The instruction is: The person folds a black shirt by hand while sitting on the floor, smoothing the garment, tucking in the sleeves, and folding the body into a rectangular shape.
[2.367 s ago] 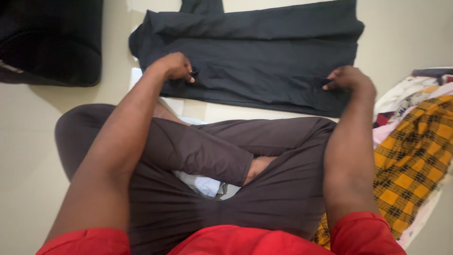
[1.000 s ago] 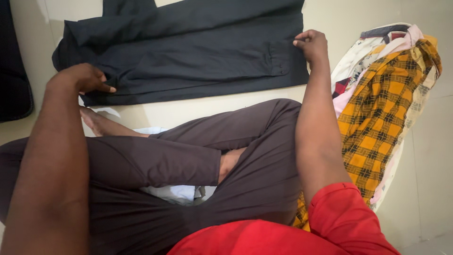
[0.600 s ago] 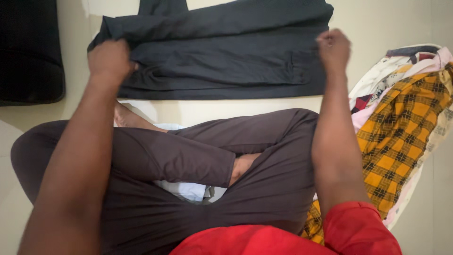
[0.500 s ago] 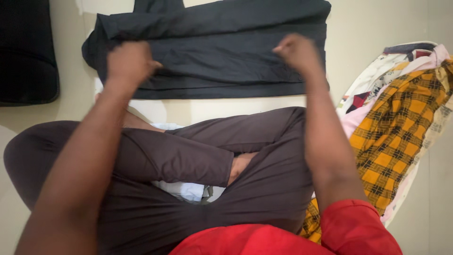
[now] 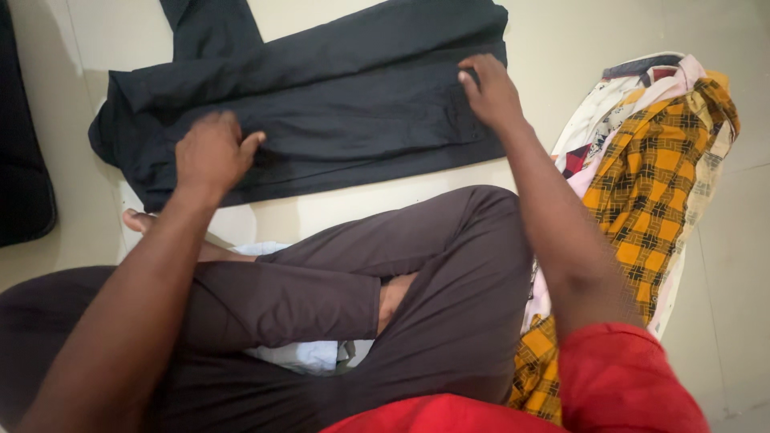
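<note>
Setting: a person sits cross-legged on a pale tiled floor [image 5: 722, 240], seen from above.
Dark garment [image 5: 337, 112]: folded trousers lying flat on the floor just beyond the knees, long side running left to right, one leg end trailing off toward the top edge.
Left hand [image 5: 210, 152]: palm down on the near left part of the dark garment, fingers loosely together and thumb out to the side, pressing the cloth flat rather than pinching it.
Right hand [image 5: 489, 90]: resting on the right end of the dark garment, fingers [image 5: 473, 68] together and bent onto the cloth; whether any fold is nipped beneath them cannot be told.
Legs: crossed, in brown trousers [image 5: 417, 273], with a bare foot [image 5: 136, 220] showing near the garment's left corner.
Heap of clothes [image 5: 650, 184]: yellow-and-black checked cloth over pale printed pieces, on the floor at the person's right side, near the right forearm.
Sleeves [image 5: 626, 377]: red.
Left edge: a black object [image 5: 20, 184], partly cut off.
</note>
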